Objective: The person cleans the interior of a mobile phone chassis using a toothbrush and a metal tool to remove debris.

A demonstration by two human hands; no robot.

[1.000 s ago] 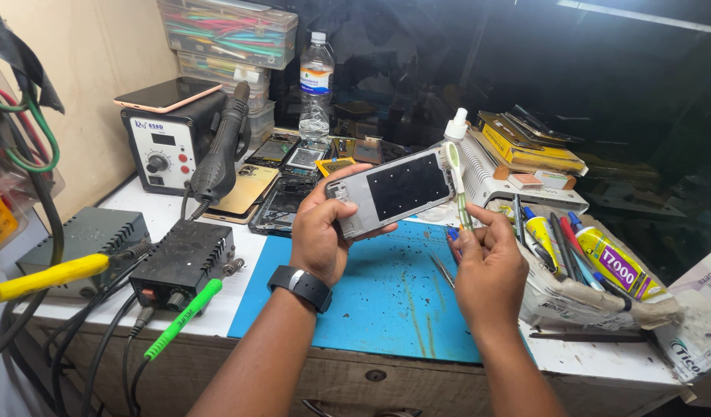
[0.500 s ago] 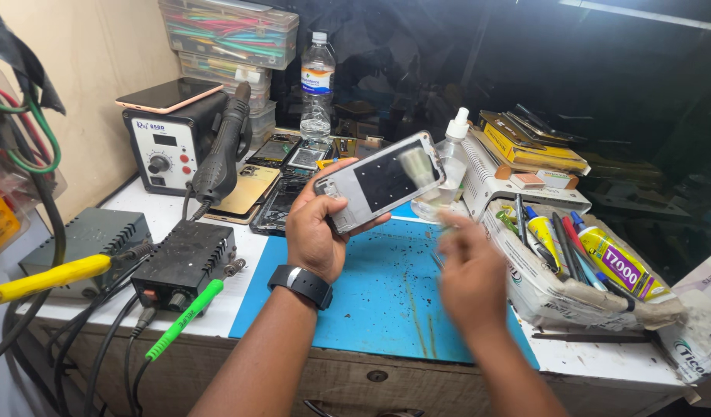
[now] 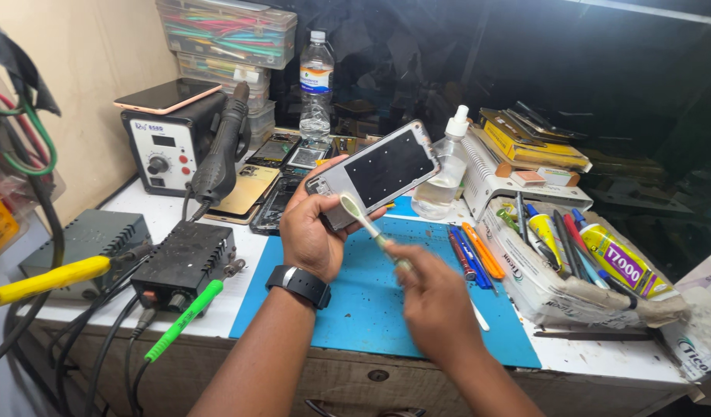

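Observation:
My left hand (image 3: 313, 232), with a black watch on the wrist, holds a phone frame (image 3: 375, 171) with a silver rim and a dark inner face, tilted up over the blue work mat (image 3: 371, 309). My right hand (image 3: 436, 301) grips a pale green toothbrush (image 3: 363, 218); its bristle head rests against the phone frame's lower edge near my left thumb.
A hot-air rework station (image 3: 170, 143) with a phone lying on top stands at the back left, a black power unit (image 3: 186, 259) in front of it. A clear dropper bottle (image 3: 440, 174), a water bottle (image 3: 317, 85), loose pens (image 3: 471, 251), a box of tools and glue tubes (image 3: 579, 262) and several dismantled phones (image 3: 274, 166) crowd the bench.
My right hand swung from the tool box on the right back to the centre with the toothbrush and set its head on the phone frame. The left hand lowered and tilted the frame slightly.

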